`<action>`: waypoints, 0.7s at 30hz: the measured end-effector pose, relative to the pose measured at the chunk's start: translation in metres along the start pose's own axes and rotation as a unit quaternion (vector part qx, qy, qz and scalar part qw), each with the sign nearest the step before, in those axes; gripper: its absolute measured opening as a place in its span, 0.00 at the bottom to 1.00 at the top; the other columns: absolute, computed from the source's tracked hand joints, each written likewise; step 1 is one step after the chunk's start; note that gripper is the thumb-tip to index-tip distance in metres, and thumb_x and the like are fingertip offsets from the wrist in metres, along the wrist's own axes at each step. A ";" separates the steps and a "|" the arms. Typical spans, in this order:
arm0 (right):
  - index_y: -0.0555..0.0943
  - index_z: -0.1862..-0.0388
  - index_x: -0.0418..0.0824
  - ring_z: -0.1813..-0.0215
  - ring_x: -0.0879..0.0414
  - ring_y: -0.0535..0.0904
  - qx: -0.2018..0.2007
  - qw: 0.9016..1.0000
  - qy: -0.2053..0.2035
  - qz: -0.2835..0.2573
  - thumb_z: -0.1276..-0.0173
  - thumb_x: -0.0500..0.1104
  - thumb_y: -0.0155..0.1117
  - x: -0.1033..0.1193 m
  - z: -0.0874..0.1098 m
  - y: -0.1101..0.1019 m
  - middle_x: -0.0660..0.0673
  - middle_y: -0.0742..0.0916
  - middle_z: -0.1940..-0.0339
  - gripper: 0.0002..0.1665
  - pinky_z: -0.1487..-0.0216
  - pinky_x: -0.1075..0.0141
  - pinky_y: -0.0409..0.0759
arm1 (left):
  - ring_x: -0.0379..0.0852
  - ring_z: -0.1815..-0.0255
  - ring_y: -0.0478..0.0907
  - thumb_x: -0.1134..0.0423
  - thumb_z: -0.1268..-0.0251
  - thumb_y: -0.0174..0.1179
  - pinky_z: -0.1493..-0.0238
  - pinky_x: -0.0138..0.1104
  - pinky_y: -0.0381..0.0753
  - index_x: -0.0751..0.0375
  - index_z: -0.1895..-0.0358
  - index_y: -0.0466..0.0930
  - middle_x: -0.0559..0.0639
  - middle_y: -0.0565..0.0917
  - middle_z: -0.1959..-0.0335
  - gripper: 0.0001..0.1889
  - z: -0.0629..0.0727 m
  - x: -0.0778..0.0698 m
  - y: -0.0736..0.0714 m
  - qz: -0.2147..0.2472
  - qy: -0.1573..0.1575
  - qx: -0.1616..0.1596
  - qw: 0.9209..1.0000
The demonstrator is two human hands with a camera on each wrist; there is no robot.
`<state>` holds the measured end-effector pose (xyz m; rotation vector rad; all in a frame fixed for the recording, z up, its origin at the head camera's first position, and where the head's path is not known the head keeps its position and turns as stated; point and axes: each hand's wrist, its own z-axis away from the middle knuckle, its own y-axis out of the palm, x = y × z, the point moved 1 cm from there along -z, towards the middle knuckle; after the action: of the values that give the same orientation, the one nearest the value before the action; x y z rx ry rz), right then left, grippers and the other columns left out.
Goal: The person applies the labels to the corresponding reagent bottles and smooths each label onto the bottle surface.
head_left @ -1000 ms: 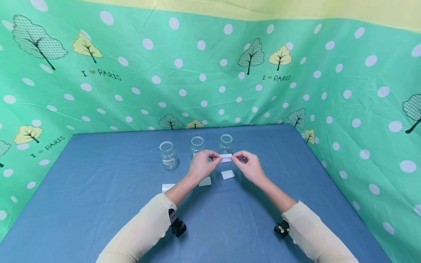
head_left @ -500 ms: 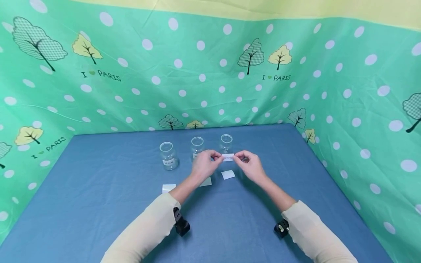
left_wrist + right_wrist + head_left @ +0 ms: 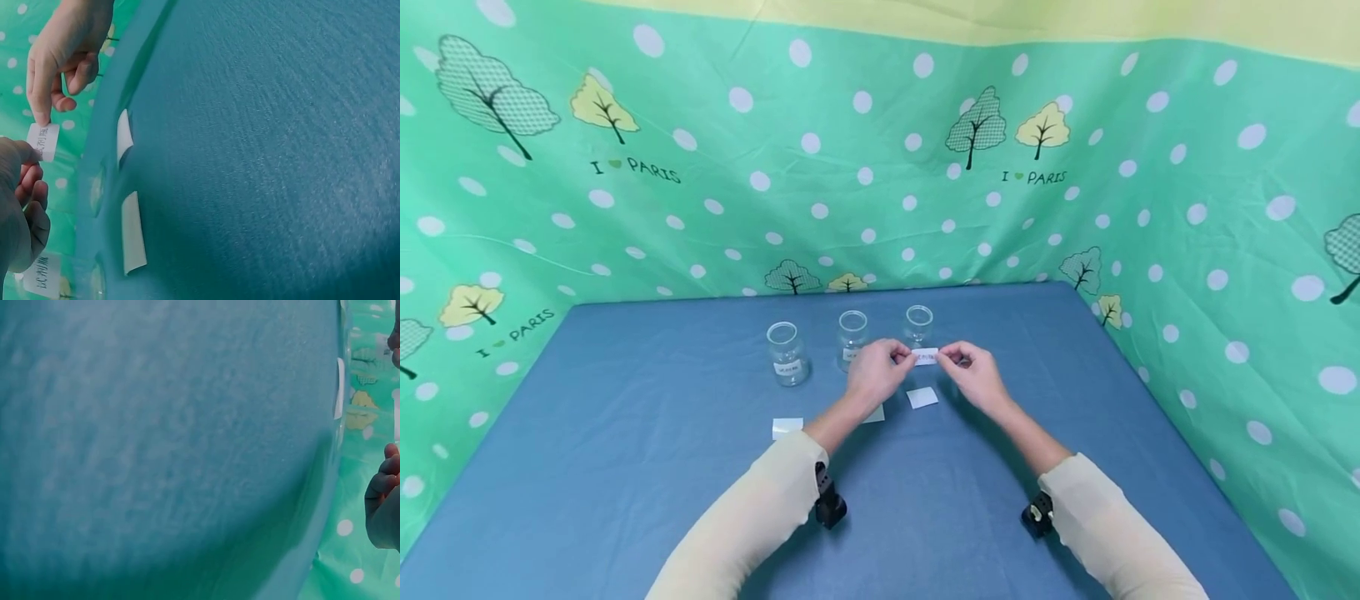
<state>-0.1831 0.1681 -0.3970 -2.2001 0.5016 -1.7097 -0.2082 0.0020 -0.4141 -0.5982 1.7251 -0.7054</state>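
Between my two hands a small white label (image 3: 926, 357) with handwritten-looking characters is stretched flat. My left hand (image 3: 877, 368) pinches its left end with thumb and forefinger. At the other end, my right hand (image 3: 974, 375) pinches it the same way. Just behind the label stands a clear glass jar (image 3: 918, 323), its lower part covered by the label in the head view. In the left wrist view the characters on the label (image 3: 44, 142) face the camera. The right wrist view shows only part of the right hand (image 3: 384, 500) at its edge.
Two more open glass jars, the middle jar (image 3: 853, 325) and the left jar (image 3: 787, 369), carry white labels. On the blue tablecloth (image 3: 925, 500) lie white paper pieces: a left one (image 3: 787, 427), a middle one (image 3: 874, 414) partly behind the forearm, and a right one (image 3: 922, 397).
Both hands have shifted slightly right with the label, and the left forearm has swung rightward. The jars and paper pieces stay where they were.
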 end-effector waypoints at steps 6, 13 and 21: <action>0.81 0.64 0.28 0.78 0.61 0.69 0.009 1.000 -0.006 0.008 0.37 0.37 0.64 -0.027 -0.008 0.004 0.35 0.80 0.74 0.10 0.77 0.76 0.68 | 0.38 0.74 0.74 0.54 0.38 0.58 0.72 0.30 0.73 0.53 0.65 0.85 0.44 0.82 0.70 0.10 0.000 0.003 0.006 -0.008 -0.010 0.000 1.000; 0.83 0.64 0.35 0.78 0.63 0.70 0.003 1.000 0.000 0.018 0.37 0.42 0.64 -0.048 -0.016 0.008 0.41 0.80 0.75 0.10 0.76 0.73 0.70 | 0.40 0.71 0.73 0.56 0.37 0.58 0.67 0.32 0.73 0.56 0.65 0.84 0.46 0.80 0.71 0.09 -0.003 0.004 0.011 -0.006 -0.007 0.000 1.000; 0.83 0.65 0.35 0.81 0.65 0.69 -0.003 1.000 0.002 0.024 0.36 0.42 0.64 -0.052 -0.021 0.008 0.41 0.79 0.76 0.10 0.78 0.73 0.69 | 0.41 0.70 0.75 0.54 0.36 0.58 0.64 0.34 0.75 0.55 0.65 0.83 0.45 0.80 0.70 0.10 -0.007 0.005 0.014 -0.028 -0.009 0.003 1.000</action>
<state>-0.2162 0.1838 -0.4402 -2.1715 0.5568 -1.6890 -0.2164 0.0092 -0.4264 -0.6488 1.6950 -0.7430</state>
